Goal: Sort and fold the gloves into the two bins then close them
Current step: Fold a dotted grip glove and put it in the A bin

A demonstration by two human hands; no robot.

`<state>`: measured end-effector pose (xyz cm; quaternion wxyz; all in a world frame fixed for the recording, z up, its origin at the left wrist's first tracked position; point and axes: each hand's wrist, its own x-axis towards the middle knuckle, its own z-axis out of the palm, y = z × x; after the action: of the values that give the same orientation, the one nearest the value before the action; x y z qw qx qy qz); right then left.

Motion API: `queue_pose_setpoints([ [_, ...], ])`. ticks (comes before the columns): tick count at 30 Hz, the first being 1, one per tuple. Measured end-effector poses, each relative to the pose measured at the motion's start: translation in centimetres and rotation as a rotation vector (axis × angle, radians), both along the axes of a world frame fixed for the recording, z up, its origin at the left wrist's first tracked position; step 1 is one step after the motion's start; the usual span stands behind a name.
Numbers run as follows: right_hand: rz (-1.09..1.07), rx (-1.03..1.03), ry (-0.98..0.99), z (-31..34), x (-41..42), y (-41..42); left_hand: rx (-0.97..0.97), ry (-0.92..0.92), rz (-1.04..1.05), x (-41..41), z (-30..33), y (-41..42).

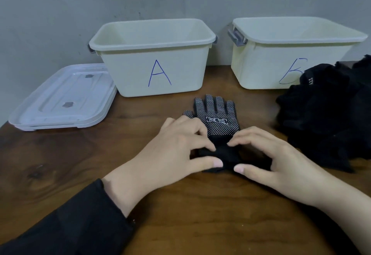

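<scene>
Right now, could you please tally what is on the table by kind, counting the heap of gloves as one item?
Cream bins: 2, bin A and bin B
Clear lids: 2, stacked
Dotted glove laid flat, both hands on its cuff: 1
Heap of black gloves: 1
Total: 6

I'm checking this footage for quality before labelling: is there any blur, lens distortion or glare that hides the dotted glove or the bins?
Head view: wide-angle bend bows the cream plastic bin marked A and bin marked B; soft, even light, no glare; the black dotted glove is sharp; the pile of black gloves is a dark, detail-poor mass; both hands, left hand and right hand, look crisp.
</scene>
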<state>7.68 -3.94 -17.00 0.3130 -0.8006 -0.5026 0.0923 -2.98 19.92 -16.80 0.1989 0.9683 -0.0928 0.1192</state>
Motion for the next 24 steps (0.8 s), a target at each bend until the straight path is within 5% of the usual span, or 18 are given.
queue_pose_setpoints([
  [3,0.009,-0.053,-0.012,-0.1,0.1,0.3,0.119,0.044,-0.038,-0.5,-0.1,-1.2],
  [24,-0.039,-0.043,-0.035,-0.5,-0.1,0.6,0.04,0.094,0.049,-0.5,-0.2,-1.4],
])
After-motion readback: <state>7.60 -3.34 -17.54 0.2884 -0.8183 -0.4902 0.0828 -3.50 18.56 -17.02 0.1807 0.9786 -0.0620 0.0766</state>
